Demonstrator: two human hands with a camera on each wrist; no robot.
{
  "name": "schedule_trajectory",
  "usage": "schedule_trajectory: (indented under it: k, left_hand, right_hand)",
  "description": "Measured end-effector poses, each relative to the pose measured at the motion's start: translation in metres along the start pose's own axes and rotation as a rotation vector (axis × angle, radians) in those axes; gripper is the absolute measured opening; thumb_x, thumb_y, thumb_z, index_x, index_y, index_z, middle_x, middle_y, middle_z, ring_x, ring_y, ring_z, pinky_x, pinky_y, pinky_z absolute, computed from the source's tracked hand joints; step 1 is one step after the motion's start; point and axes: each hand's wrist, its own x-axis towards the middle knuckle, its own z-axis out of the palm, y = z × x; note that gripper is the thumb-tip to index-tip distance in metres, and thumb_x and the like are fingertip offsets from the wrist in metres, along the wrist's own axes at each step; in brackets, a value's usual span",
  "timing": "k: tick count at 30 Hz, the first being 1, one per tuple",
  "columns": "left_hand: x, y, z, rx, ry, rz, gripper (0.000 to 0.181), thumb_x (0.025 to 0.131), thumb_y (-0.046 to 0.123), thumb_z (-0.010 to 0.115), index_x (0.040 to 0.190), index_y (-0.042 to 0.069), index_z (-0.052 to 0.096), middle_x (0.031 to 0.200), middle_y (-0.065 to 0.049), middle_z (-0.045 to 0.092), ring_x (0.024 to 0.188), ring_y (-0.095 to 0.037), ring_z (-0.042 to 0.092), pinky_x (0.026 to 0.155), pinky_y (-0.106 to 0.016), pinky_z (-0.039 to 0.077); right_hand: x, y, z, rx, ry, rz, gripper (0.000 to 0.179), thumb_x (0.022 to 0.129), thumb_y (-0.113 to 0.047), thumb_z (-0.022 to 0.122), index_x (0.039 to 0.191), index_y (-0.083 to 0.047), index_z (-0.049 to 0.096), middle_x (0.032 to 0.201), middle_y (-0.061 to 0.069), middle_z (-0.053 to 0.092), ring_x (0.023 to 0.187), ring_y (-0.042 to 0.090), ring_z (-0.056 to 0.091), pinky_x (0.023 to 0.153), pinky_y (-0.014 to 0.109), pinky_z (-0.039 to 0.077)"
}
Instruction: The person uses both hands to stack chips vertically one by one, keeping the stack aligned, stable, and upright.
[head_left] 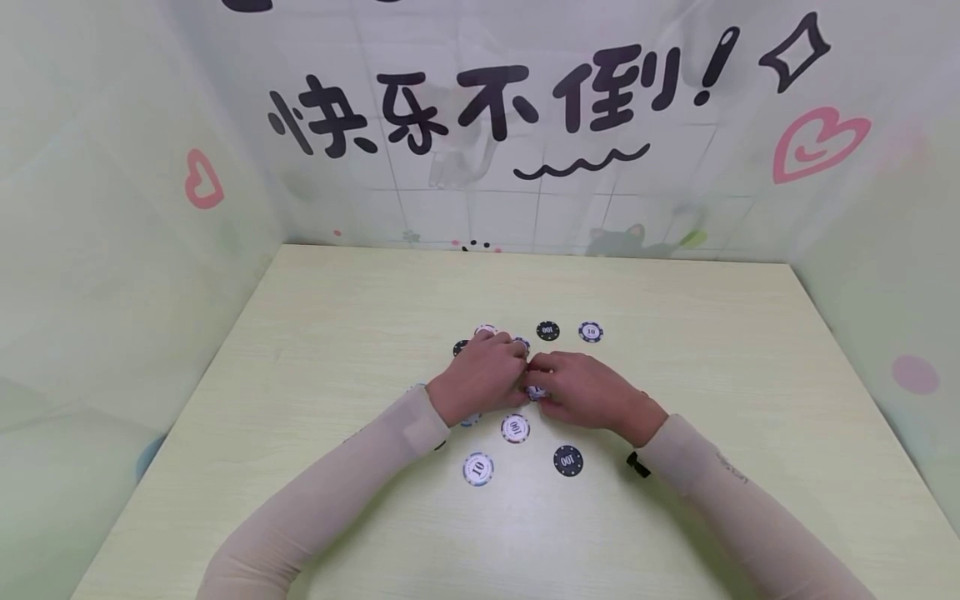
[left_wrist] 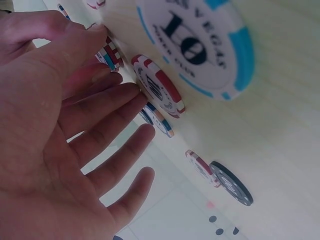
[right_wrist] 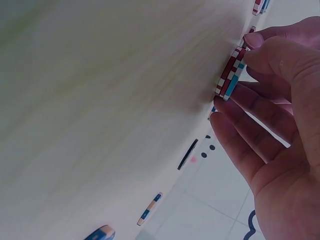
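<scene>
Chip stack [right_wrist: 230, 75]: flat on the worktop [head_left: 360, 308], between my two hands; edge-on I see red-and-white layers and a light-blue one.
Right fingers: my right hand [head_left: 588, 388] is clamped on the chip stack, thumb on its near edge and fingertips at the far one, I judge to keep the layers flush.
Left fingers: my left hand [head_left: 478, 374] comes round the stack's left side, outer fingers spread apart; whether the thumb pinches or merely steadies it, I cannot tell.
Red 100 chip [head_left: 515, 428]: face up, just on my side of the stack.
"VEGAS", "POKER CLUB", "10": lettering on a light-blue chip [left_wrist: 197, 47] left of the stack.
Black 100 chip [head_left: 567, 461]: farther on my side of the stack, to its right.
Past the stack: another black chip [head_left: 547, 331], "100", and a dark-blue chip [head_left: 591, 332], "10", set apart, presumably for easy picking.
Wall sheet [head_left: 450, 212]: farthest beyond the stack, reading "快乐不倒!"
</scene>
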Motion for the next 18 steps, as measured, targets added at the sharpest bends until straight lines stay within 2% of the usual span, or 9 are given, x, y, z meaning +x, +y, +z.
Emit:
schedule_trajectory:
  k: [5,10,14,18]
  left_hand:
    - [0.0,0.001,0.0,0.0,-0.012,0.0,0.037,0.095,0.049,0.085,0.103,0.012,0.083,0.103,0.0,0.075,0.092,-0.021,0.063,0.086,-0.038,0.052]
    - [0.0,0.0,0.001,0.018,-0.037,0.005,0.039,0.096,0.05,0.084,0.104,0.012,0.084,0.111,-0.001,0.076,0.097,-0.022,0.065,0.09,-0.039,0.053]
    - [0.0,0.0,0.002,0.023,-0.051,0.01,0.038,0.097,0.051,0.083,0.106,0.014,0.085,0.116,-0.001,0.076,0.102,-0.023,0.066,0.093,-0.04,0.053]
    - [0.0,-0.001,0.002,0.012,-0.06,0.012,0.036,0.098,0.051,0.082,0.109,0.017,0.086,0.117,0.0,0.076,0.107,-0.023,0.066,0.094,-0.042,0.053]
  right_hand:
    - [-0.002,-0.001,-0.002,-0.011,0.012,0.005,0.024,0.094,-0.007,0.081,0.117,-0.009,0.079,0.115,0.008,0.074,0.097,0.024,0.071,0.086,0.038,0.061]
    - [-0.009,0.001,-0.009,-0.029,0.017,0.034,0.024,0.094,-0.01,0.083,0.118,-0.009,0.08,0.115,0.007,0.073,0.099,0.024,0.072,0.088,0.039,0.061]
    - [-0.02,0.007,-0.014,-0.062,0.014,0.07,0.029,0.093,-0.012,0.084,0.121,-0.008,0.079,0.12,0.008,0.074,0.105,0.025,0.073,0.09,0.041,0.062]
    - [-0.037,0.013,-0.018,-0.069,0.036,0.108,0.03,0.092,-0.011,0.086,0.121,-0.008,0.079,0.119,0.008,0.074,0.104,0.027,0.073,0.088,0.043,0.062]
